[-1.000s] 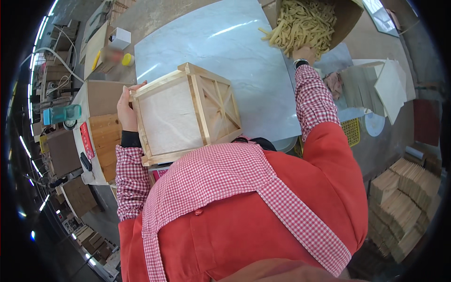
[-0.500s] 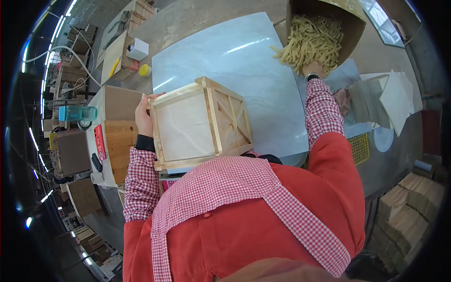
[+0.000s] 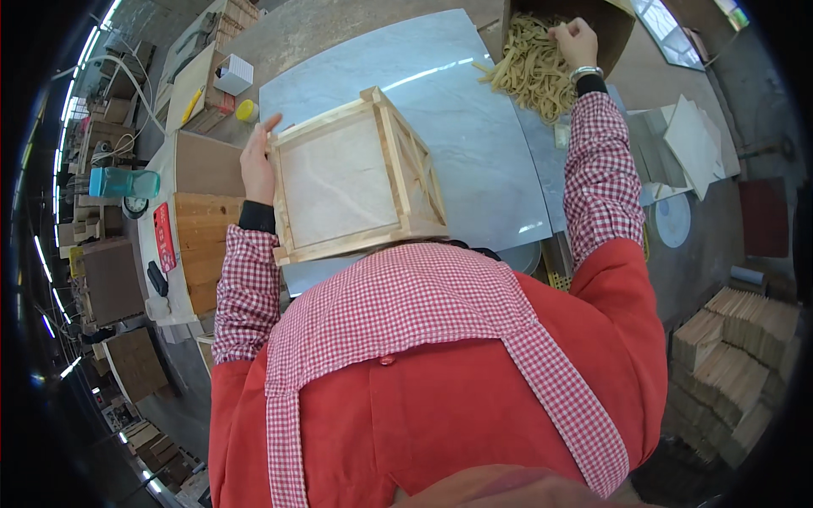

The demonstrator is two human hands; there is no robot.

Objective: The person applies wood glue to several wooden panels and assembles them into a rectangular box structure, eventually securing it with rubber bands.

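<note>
A square wooden lantern-like frame box (image 3: 351, 182) with pale paper panels stands on the grey marble tabletop (image 3: 474, 110), close against my red apron. My left hand (image 3: 256, 161) grips the box by its left side. My right hand (image 3: 573, 38) reaches far forward into a brown cardboard box (image 3: 614, 34) full of thin light wooden sticks (image 3: 529, 68), fingers curled down among them; whether it holds any is unclear.
Left of the table are a wooden board (image 3: 199, 237), a small white box (image 3: 233, 74), a yellow round object (image 3: 246, 110) and a teal container (image 3: 123, 182). Pale flat sheets (image 3: 690, 144) lie at right. Stacked wooden pieces (image 3: 737, 339) sit on the floor at lower right.
My right hand has stretched further out to the sticks in the cardboard box. My left hand keeps hold of the frame box, which stays against my body.
</note>
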